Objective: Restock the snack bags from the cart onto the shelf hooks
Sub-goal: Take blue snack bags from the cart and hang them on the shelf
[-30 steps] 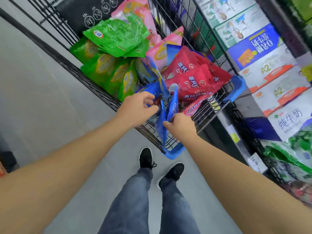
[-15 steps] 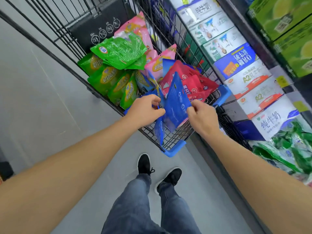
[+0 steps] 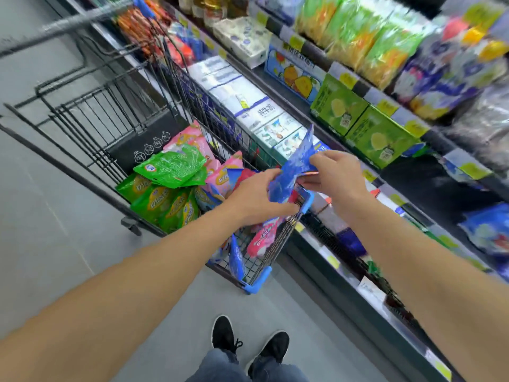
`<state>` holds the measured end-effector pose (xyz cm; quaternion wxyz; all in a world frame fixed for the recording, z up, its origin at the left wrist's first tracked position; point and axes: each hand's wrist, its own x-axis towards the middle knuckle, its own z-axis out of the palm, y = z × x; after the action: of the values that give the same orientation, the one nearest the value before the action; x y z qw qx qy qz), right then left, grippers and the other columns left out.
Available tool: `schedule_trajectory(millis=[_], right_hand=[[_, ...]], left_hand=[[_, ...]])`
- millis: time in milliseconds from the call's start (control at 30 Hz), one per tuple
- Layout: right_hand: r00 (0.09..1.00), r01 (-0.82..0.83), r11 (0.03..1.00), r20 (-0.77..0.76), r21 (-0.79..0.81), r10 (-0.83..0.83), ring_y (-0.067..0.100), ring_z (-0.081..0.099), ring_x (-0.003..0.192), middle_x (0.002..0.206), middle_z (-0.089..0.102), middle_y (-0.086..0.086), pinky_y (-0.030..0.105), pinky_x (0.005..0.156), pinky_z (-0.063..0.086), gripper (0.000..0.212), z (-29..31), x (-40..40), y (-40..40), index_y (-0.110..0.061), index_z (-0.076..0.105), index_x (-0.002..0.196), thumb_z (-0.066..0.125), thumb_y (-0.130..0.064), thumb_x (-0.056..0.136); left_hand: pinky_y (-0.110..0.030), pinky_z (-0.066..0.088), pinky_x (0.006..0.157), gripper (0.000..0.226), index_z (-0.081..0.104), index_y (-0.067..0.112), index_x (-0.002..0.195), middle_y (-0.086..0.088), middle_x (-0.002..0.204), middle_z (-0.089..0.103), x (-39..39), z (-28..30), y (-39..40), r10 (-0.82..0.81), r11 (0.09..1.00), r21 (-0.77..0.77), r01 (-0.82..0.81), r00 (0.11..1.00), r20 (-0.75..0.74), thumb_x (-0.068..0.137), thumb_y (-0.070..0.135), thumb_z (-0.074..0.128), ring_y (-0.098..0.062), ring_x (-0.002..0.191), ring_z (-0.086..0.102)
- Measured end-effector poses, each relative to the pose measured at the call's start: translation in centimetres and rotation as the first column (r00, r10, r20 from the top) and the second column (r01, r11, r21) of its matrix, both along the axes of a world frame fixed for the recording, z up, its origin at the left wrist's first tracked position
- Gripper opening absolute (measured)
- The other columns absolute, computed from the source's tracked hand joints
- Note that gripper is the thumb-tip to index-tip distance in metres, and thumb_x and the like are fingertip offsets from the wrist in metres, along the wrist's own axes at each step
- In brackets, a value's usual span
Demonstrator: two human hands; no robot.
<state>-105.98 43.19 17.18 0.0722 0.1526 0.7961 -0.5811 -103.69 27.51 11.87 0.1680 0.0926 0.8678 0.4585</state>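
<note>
A blue snack bag (image 3: pixel 292 168) is being held up above the near right corner of the cart (image 3: pixel 154 111), tilted so that one corner is pointing upward toward the shelves. It is sitting between the two hands: the left hand (image 3: pixel 257 198) is gripping its lower part from the left, fingers curled round the edge, while the right hand (image 3: pixel 337 172) is pinching its right side, thumb on top (a thin reddish edge is showing just under that thumb; what it belongs to is unclear). Below the bag, green bags (image 3: pixel 165 188), pink bags (image 3: pixel 225 172) and more blue ones (image 3: pixel 237 257) are lying heaped in the wire basket. The cart is standing just beside the shelving (image 3: pixel 358 86), where green boxes (image 3: pixel 366 128) and white cartons (image 3: pixel 248 106) are sitting in blurred rows.
</note>
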Motion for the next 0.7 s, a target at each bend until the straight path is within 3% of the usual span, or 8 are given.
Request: schedule_trajectory(millis=[100, 167, 233, 333, 433, 533, 600, 700], right_hand=[[0.995, 0.096, 0.983, -0.007, -0.156, -0.099, 0.023, 0.069, 0.059, 0.066, 0.066, 0.010, 0.032, 0.061, 0.055, 0.019, 2.5, 0.6, 0.5, -0.010, 0.059, 0.076, 0.052, -0.005, 0.094], [0.995, 0.080, 0.981, -0.045, -0.177, -0.089, 0.023, 0.070, 0.063, 0.075, 0.067, 0.009, 0.028, 0.060, 0.055, 0.017, 3.5, 1.1, 1.2, -0.012, 0.060, 0.079, 0.055, -0.010, 0.095], [0.992, 0.059, 0.987, -0.102, -0.151, -0.074, 0.020, 0.072, 0.071, 0.090, 0.072, 0.004, 0.029, 0.066, 0.056, 0.014, 4.1, 1.9, 2.8, -0.016, 0.064, 0.085, 0.058, -0.023, 0.096], [0.974, 0.160, 0.985, -0.151, -0.070, -0.169, 0.013, 0.068, 0.069, 0.093, 0.071, -0.002, 0.029, 0.068, 0.054, 0.015, 3.6, 3.5, 6.3, -0.020, 0.064, 0.087, 0.059, -0.032, 0.094], [0.915, 0.381, 0.925, -0.137, -0.010, -0.379, 0.019, 0.065, 0.073, 0.089, 0.066, 0.000, 0.042, 0.073, 0.055, 0.011, 1.5, 5.9, 10.8, -0.021, 0.060, 0.084, 0.065, -0.031, 0.085], [0.887, 0.458, 0.889, -0.082, 0.021, -0.455, 0.023, 0.065, 0.088, 0.092, 0.068, -0.002, 0.046, 0.083, 0.054, 0.015, -0.7, 8.5, 15.3, -0.026, 0.061, 0.089, 0.067, -0.034, 0.078], [0.907, 0.420, 0.908, -0.032, 0.010, -0.419, 0.024, 0.065, 0.086, 0.087, 0.071, -0.001, 0.043, 0.083, 0.056, 0.004, -2.1, 10.1, 18.1, -0.024, 0.067, 0.087, 0.065, -0.022, 0.084], [0.910, 0.414, 0.910, -0.005, -0.008, -0.414, 0.021, 0.064, 0.075, 0.075, 0.071, 0.000, 0.047, 0.083, 0.058, 0.013, -3.3, 12.5, 22.2, -0.018, 0.072, 0.075, 0.063, -0.015, 0.084]], left_hand=[[-0.026, 0.043, 0.085, 0.044, 0.054, 0.020, 0.134, 0.004, 0.122, 0.063, -0.3, 1.3, 2.6, 0.088, 0.993, 0.091, -0.081, 0.993, -0.077, 0.092, 0.030, 0.064, -0.012, 0.106, 0.059], [-0.032, 0.041, 0.067, 0.016, 0.066, 0.022, 0.106, 0.003, 0.087, 0.064, -0.7, 1.6, 3.8, 0.195, 0.970, 0.165, -0.176, 0.975, -0.108, 0.099, 0.024, 0.052, -0.012, 0.074, 0.057], [-0.033, 0.027, 0.056, 0.027, 0.062, 0.013, 0.085, 0.002, 0.063, 0.046, -1.2, 1.8, 4.9, 0.273, 0.943, 0.209, -0.258, 0.961, -0.043, 0.102, 0.026, 0.046, -0.014, 0.054, 0.039], [-0.035, 0.042, 0.056, 0.033, 0.064, 0.008, 0.095, -0.006, 0.077, 0.062, -1.6, 1.8, 6.3, 0.316, 0.867, 0.333, -0.371, 0.925, 0.209, 0.104, 0.031, 0.043, -0.022, 0.061, 0.054], [-0.045, 0.055, 0.079, 0.025, 0.065, 0.016, 0.109, -0.006, 0.110, 0.069, -1.1, 2.1, 8.6, 0.245, 0.730, 0.500, -0.466, 0.862, 0.445, 0.105, 0.027, 0.043, -0.027, 0.096, 0.068], [-0.048, 0.054, 0.089, 0.021, 0.064, 0.017, 0.108, -0.006, 0.114, 0.069, -0.6, 2.5, 11.7, 0.199, 0.680, 0.532, -0.504, 0.826, 0.528, 0.105, 0.025, 0.045, -0.029, 0.103, 0.067], [-0.053, 0.051, 0.095, 0.019, 0.063, 0.016, 0.104, -0.007, 0.111, 0.069, -0.1, 2.8, 14.2, 0.162, 0.672, 0.544, -0.502, 0.817, 0.554, 0.104, 0.022, 0.045, -0.031, 0.104, 0.065], [-0.052, 0.051, 0.096, 0.022, 0.062, 0.018, 0.100, -0.005, 0.106, 0.069, 0.8, 3.5, 18.6, 0.102, 0.723, 0.538, -0.434, 0.837, 0.537, 0.106, 0.022, 0.041, -0.030, 0.103, 0.065]])
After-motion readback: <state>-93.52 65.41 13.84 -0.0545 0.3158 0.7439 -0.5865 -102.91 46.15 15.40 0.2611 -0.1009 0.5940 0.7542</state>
